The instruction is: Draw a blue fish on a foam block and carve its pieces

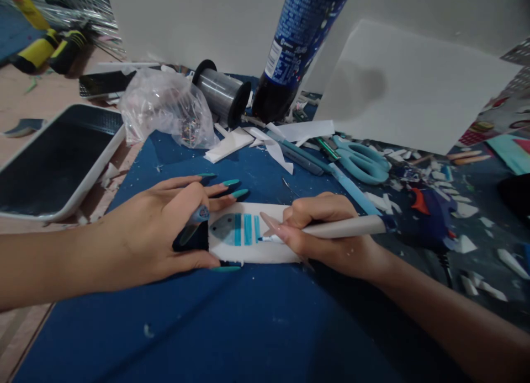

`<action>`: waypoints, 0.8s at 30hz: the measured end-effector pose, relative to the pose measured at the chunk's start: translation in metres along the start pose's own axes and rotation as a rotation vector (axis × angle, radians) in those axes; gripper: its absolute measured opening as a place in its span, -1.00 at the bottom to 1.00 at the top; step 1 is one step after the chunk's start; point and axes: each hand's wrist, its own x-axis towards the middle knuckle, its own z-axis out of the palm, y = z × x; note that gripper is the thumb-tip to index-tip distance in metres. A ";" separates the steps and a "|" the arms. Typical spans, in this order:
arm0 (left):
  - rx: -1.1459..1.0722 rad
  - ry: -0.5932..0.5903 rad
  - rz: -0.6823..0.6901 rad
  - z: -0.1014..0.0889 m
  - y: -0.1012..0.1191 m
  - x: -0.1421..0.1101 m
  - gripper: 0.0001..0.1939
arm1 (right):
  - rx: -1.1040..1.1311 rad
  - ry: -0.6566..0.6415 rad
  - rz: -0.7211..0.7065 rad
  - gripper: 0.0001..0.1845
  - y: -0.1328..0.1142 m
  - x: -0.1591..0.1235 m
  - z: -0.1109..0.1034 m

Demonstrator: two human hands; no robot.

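Note:
A white flat piece (277, 256) with rounded ends lies on the blue mat, bearing a grey-blue fish head with two dots and several bright blue stripes. My left hand (165, 223) steadies its left end, thumb along the near edge and fingertips by the far edge, the index finger bent between. In my right hand (327, 228) is a pale-barrelled marker (351, 227), gripped low, its blue tip touching the piece beside the rightmost stripe. The right hand covers the piece's right end.
Beyond the hands are light-blue scissors (364, 161), paper strips (271, 145), a wire spool (223, 90), a plastic bag (165, 104) and a dark soda bottle (290, 46). A white-rimmed tray (74, 201) stands left; a dark blue corded tool (436, 217) and white scraps lie right.

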 end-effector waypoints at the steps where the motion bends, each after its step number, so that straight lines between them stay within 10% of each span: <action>1: 0.007 0.004 0.004 -0.001 0.001 0.001 -0.53 | 0.008 -0.002 -0.007 -0.56 0.000 0.000 0.000; 24: 0.012 -0.005 -0.015 -0.003 0.002 0.002 -0.54 | 0.086 0.002 -0.027 -0.59 0.005 -0.003 0.004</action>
